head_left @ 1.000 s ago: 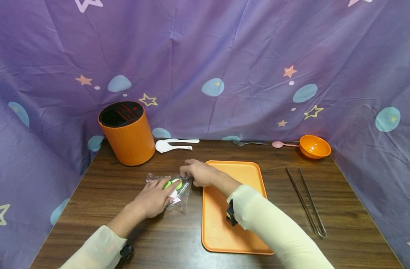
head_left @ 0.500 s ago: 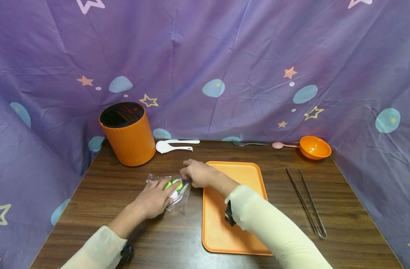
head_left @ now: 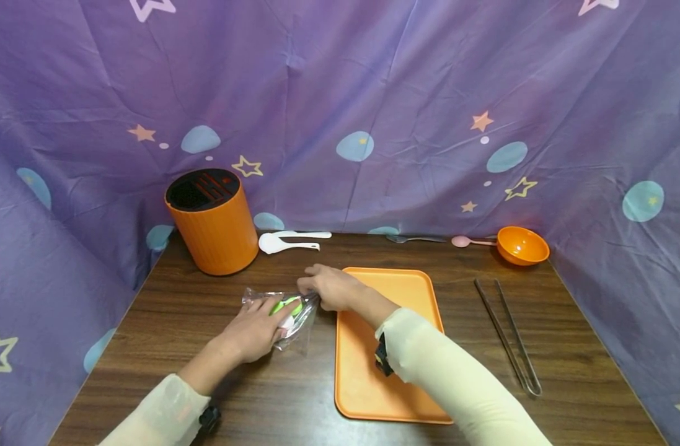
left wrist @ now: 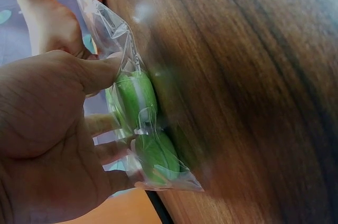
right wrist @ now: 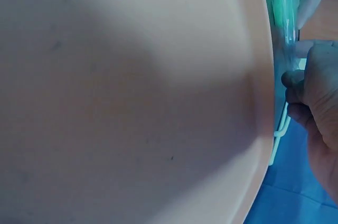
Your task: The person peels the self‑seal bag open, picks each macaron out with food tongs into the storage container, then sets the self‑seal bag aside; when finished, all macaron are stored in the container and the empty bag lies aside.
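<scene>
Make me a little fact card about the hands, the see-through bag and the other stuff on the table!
Left hand: over the clear bag, fingers spread
Right hand: pinches the bag's edge
Inside bag: green and white things
Orange tray: right of the bag
Along the back: orange slotted holder, white utensils, fork, pink spoon, orange bowl
Right side: metal tongs

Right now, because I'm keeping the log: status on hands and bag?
Left hand on clear bag, green items inside. Right hand pinches bag's edge. Orange tray under right forearm, apparently not blocking.

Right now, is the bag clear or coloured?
The bag is clear; the left wrist view shows this best.
</scene>
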Tool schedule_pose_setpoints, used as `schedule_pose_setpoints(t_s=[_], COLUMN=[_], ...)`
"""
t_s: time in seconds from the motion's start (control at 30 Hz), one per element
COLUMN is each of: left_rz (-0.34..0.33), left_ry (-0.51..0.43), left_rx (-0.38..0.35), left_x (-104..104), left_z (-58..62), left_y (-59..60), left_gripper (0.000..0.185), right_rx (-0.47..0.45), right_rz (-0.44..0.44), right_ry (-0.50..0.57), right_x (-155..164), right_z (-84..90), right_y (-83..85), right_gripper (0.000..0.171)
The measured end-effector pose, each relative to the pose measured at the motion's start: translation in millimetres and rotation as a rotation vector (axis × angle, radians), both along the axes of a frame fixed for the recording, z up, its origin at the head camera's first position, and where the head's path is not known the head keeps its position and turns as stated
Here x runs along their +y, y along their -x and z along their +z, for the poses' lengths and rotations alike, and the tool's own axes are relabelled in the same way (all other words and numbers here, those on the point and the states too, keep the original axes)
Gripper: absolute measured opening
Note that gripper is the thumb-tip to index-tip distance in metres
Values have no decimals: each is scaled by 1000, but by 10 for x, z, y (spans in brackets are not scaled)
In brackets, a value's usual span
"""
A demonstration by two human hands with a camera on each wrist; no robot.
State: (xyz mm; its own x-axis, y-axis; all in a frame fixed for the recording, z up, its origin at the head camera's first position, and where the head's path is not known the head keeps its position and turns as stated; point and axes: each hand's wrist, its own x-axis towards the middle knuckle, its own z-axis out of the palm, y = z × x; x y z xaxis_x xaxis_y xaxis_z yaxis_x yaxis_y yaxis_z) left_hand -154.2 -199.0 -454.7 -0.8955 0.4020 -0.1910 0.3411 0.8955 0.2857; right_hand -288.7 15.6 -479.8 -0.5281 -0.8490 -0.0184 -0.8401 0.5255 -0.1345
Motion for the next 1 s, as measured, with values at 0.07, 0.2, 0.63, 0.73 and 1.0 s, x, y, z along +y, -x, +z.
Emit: schedule_pose_setpoints(t_s=[0.07, 0.2, 0.63, 0.73, 1.0], left_rz=[-4, -5, 3, 7, 5], left_ry=[4, 1, 5, 7, 4], left_rx=[5, 9, 3, 0, 4], left_x=[1, 2, 16, 20, 27], left_z=[-9, -11, 2, 9, 1], left_y=[2, -2, 5, 3, -3], left_gripper=[61, 61, 60, 60, 60], right_rx=[5, 23, 15, 16, 34], right_rz=[3, 15, 37, 53, 82], right_ry=[-9, -14, -16, -19, -7], right_x=[-10, -28, 4, 13, 20], right_z=[6, 14, 63, 70, 62], right_y=[-1, -3, 2, 4, 10], right_gripper=[40, 38, 41, 41, 39])
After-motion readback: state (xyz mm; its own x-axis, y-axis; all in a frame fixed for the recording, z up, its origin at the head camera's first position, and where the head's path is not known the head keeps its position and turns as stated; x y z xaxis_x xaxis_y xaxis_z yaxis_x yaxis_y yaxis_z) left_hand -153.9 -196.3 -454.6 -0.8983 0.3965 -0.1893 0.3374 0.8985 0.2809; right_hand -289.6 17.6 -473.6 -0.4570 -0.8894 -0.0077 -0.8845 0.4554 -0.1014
